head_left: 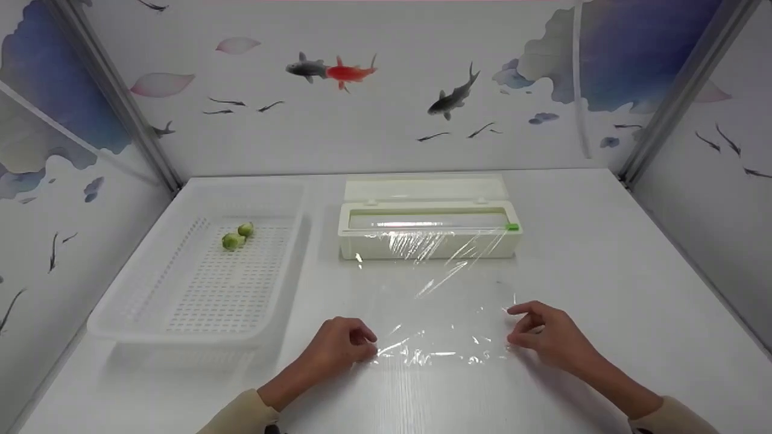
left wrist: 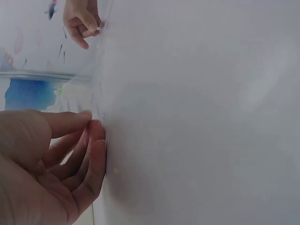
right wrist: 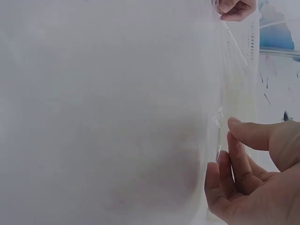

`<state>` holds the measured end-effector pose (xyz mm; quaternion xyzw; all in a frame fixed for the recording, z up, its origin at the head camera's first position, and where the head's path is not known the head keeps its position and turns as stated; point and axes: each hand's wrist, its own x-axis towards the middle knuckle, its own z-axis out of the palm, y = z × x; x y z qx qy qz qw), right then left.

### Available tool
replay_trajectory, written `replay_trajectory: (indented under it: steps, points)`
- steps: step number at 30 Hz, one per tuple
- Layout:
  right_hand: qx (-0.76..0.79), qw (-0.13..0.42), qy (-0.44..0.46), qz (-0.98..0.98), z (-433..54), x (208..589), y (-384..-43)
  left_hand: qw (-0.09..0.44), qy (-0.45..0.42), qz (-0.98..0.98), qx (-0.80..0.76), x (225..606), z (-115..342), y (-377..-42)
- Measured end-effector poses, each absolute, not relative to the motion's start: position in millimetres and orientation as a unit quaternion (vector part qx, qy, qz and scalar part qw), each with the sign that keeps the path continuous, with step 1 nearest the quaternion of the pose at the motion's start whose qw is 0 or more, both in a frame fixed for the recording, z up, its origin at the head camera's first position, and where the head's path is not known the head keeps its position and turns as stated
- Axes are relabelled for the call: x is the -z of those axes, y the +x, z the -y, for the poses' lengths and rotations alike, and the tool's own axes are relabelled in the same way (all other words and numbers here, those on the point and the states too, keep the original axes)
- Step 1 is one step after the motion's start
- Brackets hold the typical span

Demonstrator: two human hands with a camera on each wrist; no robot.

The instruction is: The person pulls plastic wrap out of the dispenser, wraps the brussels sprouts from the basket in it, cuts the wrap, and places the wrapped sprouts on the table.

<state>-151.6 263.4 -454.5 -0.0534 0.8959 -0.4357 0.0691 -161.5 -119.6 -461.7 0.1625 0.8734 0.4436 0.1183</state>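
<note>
A sheet of clear cling film (head_left: 434,313) stretches toward me from the cream film dispenser (head_left: 429,207), low over the white table. My left hand (head_left: 341,346) pinches the sheet's near left corner between thumb and fingers. At the near right corner, my right hand (head_left: 552,337) holds the film's edge with thumb and fingertips. The right wrist view shows the wrinkled film edge (right wrist: 218,117) beside those fingers. The dispenser's lid (head_left: 425,188) is folded back, with the roll (head_left: 422,223) showing inside. A green slider (head_left: 511,227) sits at the right end of its front edge.
On the left stands a white perforated basket (head_left: 175,334), holding small Brussels sprouts (head_left: 233,242) near its far part. White panels printed with fish (head_left: 455,96) enclose the table (head_left: 410,404) at the back and both sides, with metal posts (head_left: 687,90) at the corners.
</note>
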Motion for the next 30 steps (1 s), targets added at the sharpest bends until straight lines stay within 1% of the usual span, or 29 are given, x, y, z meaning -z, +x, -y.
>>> replay_trajectory:
  steps: [4,8,11,13,16,23,26,30]
  points:
    - [0.441,0.082,-0.001,-0.894,-264.5,456.1,-153.7,0.081,0.123,-0.887,-0.438,462.8,118.3,-159.7]
    - [0.428,0.116,0.050,-0.895,-265.1,455.6,-157.5,0.037,0.067,-0.904,-0.420,459.4,117.9,-159.3]
    - [0.403,0.136,0.070,-0.902,-264.2,454.5,-159.6,0.022,0.018,-0.923,-0.384,455.5,118.1,-161.0]
    - [0.386,0.142,0.072,-0.909,-263.5,453.6,-160.3,0.028,-0.001,-0.935,-0.353,454.1,118.3,-162.7]
    - [0.362,0.141,0.061,-0.919,-262.1,453.0,-160.9,0.046,-0.001,-0.945,-0.324,454.2,119.2,-164.4]
    - [0.351,0.135,0.038,-0.926,-259.6,455.1,-162.1,0.063,0.021,-0.930,-0.363,455.7,124.7,-166.2]
    - [0.380,0.147,0.034,-0.913,-260.6,453.6,-161.0,0.064,0.019,-0.923,-0.379,456.2,125.9,-167.4]
    - [0.438,0.177,0.036,-0.881,-265.4,449.7,-160.3,0.088,0.013,-0.900,-0.426,453.0,125.8,-168.7]
